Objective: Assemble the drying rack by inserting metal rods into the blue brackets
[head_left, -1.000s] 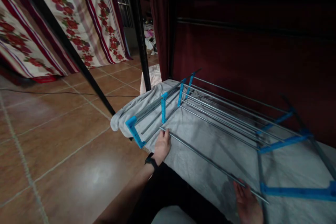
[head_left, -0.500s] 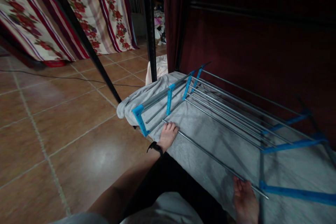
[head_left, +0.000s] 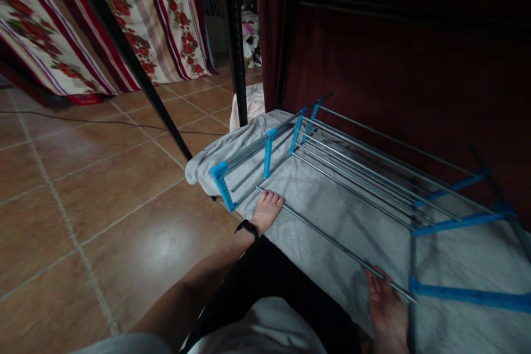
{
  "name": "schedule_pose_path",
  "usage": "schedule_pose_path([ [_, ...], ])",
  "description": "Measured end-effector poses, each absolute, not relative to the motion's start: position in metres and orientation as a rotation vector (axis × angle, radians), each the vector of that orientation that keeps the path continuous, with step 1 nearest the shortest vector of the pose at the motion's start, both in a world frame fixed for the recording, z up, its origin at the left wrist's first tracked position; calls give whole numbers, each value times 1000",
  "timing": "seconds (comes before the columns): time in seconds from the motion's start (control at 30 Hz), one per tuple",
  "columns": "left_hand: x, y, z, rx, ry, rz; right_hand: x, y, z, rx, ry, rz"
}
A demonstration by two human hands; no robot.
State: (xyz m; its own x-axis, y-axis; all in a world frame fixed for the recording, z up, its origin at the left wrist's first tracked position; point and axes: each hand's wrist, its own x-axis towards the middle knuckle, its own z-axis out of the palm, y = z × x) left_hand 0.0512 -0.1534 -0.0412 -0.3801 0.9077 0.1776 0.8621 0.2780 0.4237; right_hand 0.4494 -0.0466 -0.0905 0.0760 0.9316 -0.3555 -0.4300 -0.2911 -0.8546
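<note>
A loose, thin metal rod (head_left: 327,238) lies slantwise across the front of the grey blanket. My left hand (head_left: 268,211), a black band on its wrist, is closed over the rod near its far left end. Palm up, my right hand (head_left: 385,296) has its fingers curled around the rod near the other end. Behind the rod lies a partly assembled rack of metal tubes (head_left: 352,168) and blue plastic brackets (head_left: 269,153). The rod's right tip is close to a lower blue bracket (head_left: 468,296), with a small gap visible.
The rack rests on a bed covered by a grey blanket (head_left: 327,282). Dark metal posts (head_left: 237,38) rise at its left, and a dark red curtain (head_left: 373,66) hangs behind. A black cable (head_left: 103,122) crosses the tiled floor (head_left: 136,254) near a floral curtain (head_left: 120,5).
The rod's right end has shifted slightly up and left, together with my right hand. My left hand keeps its hold in nearly the same place.
</note>
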Motion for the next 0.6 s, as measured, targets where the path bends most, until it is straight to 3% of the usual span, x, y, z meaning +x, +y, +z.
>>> schedule_pose_path([
  [0.6, 46, -156, -44, 1659, 2421, 977, 429, -50, -78, -1130, -535, 1494],
])
